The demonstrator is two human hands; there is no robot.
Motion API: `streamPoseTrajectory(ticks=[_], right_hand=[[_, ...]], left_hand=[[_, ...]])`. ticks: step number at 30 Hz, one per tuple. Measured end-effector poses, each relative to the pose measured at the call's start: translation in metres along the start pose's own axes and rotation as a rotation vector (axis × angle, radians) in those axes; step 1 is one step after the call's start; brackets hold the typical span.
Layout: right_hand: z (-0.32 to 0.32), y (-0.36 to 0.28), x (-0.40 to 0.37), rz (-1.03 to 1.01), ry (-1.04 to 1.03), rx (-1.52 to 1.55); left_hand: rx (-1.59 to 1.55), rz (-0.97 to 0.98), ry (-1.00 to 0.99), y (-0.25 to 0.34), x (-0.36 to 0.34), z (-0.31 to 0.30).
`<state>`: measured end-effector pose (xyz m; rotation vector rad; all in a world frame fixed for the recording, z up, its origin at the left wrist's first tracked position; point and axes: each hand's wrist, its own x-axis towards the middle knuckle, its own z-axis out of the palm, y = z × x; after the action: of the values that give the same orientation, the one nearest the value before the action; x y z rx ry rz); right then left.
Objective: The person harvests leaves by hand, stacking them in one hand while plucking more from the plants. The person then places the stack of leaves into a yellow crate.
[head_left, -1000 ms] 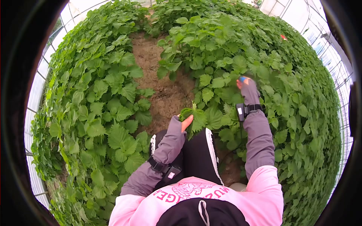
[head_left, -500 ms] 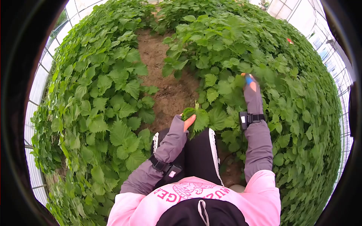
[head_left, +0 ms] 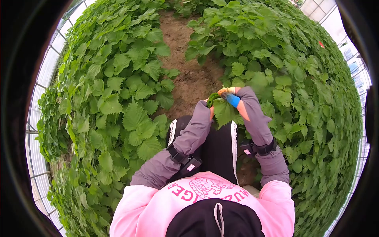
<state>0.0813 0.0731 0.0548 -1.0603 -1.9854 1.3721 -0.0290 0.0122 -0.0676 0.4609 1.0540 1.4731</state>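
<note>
My left hand (head_left: 212,112), mostly hidden by its sleeve and by foliage, is closed around a small bunch of green serrated leaves (head_left: 224,113) above my knees. One broad leaf of the bunch hangs toward me, and darker, curled leaf edges show at its left. My right hand (head_left: 233,97), with a blue band and orange-yellow coverings on the fingers, meets the top of the bunch. Its fingers are pinched together at the leaf stems, so what exactly lies between them is partly hidden.
Dense leafy plants (head_left: 134,118) stand on my left, and more plants (head_left: 284,94) rise close on my right. A bare soil path (head_left: 183,71) runs between them ahead of me. Pale greenhouse walls (head_left: 41,106) with a metal grid curve along both sides.
My right hand has come back from the plants on the right to the bunch in my left hand. The view has shifted slightly, and the left hand still holds the leaves.
</note>
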Motion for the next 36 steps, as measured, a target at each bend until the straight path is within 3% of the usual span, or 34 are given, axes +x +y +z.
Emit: streamPoseTrajectory(ticks=[2, 3, 5, 7, 9, 10, 12, 14, 16, 17, 18, 19, 20, 21, 22, 24, 25, 29, 30, 32, 34, 36], right_hand=[[0.007, 0.02, 0.009, 0.02, -0.005, 0.039], [0.008, 0.025, 0.012, 0.041, -0.002, 0.08], [0.009, 0.023, 0.015, 0.058, -0.001, -0.068], [0.011, 0.024, 0.014, 0.076, 0.013, -0.216], [0.014, 0.037, 0.012, -0.145, 0.077, -0.164], [0.022, 0.042, 0.023, -0.395, 0.169, -0.141], [0.003, 0.017, 0.011, 0.143, 0.144, 0.15], [-0.029, 0.044, 0.035, 0.133, 0.295, 0.497], [-0.072, 0.082, 0.058, 0.141, 0.582, 0.697], [-0.085, 0.091, 0.058, 0.083, 0.718, 0.584], [-0.109, 0.105, 0.071, 0.176, 0.825, 0.674], [-0.125, 0.139, 0.08, 0.027, 0.892, 0.543], [-0.168, 0.177, 0.11, 0.141, 1.111, 0.992], [-0.181, 0.199, 0.112, 0.105, 1.121, 0.765], [-0.189, 0.199, 0.109, 0.099, 1.12, 0.767], [-0.2, 0.201, 0.102, 0.22, 0.931, 0.279], [-0.208, 0.205, 0.101, 0.223, 0.928, 0.281], [-0.235, 0.22, 0.097, 0.232, 0.521, -0.781], [-0.226, 0.199, 0.09, 0.235, 0.519, -0.78], [-0.196, 0.132, 0.072, 0.344, 0.449, -0.159], [-0.201, 0.162, 0.077, 0.299, 0.469, -0.151], [-0.198, 0.169, 0.076, 0.086, 0.407, -0.211]], left_hand=[[0.297, 0.594, -0.034, -0.013, 0.003, -0.01], [0.296, 0.594, -0.029, 0.001, -0.004, -0.005], [-0.207, -0.105, -0.006, 0.048, -0.024, 0.012], [-0.282, -0.075, -0.037, 0.049, -0.028, 0.016], [-0.255, -0.031, -0.128, 0.041, -0.023, 0.015], [-0.153, -0.014, -0.188, 0.029, -0.012, 0.008], [0.156, 0.084, -0.132, 0.004, 0.018, -0.008], [0.489, 0.186, -0.021, 0.009, 0.016, -0.009], [0.351, 0.132, -0.056, 0.015, 0.01, -0.007], [0.213, 0.073, -0.073, 0.016, 0.008, -0.006], [0.216, 0.082, -0.081, 0.015, 0.007, -0.006], [0.277, 0.066, -0.055, 0.011, 0.006, -0.007], [0.342, 0.055, -0.031, 0.01, 0.01, -0.007], [0.296, 0.059, -0.043, 0.007, 0.01, -0.007], [0.298, 0.065, -0.044, 0.015, 0.008, -0.002], [0.536, 0.117, -0.045, 0.027, 0.0, 0.004], [0.431, 0.092, -0.057, 0.024, 0.001, 0.003], [0.297, 0.055, -0.096, 0.004, 0.018, -0.009], [0.364, 0.034, -0.111, 0.001, 0.023, -0.012], [0.431, 0.012, -0.127, -0.001, 0.027, -0.012], [0.419, -0.01, -0.152, -0.002, 0.029, -0.008], [0.401, -0.025, -0.168, -0.003, 0.031, -0.009]])
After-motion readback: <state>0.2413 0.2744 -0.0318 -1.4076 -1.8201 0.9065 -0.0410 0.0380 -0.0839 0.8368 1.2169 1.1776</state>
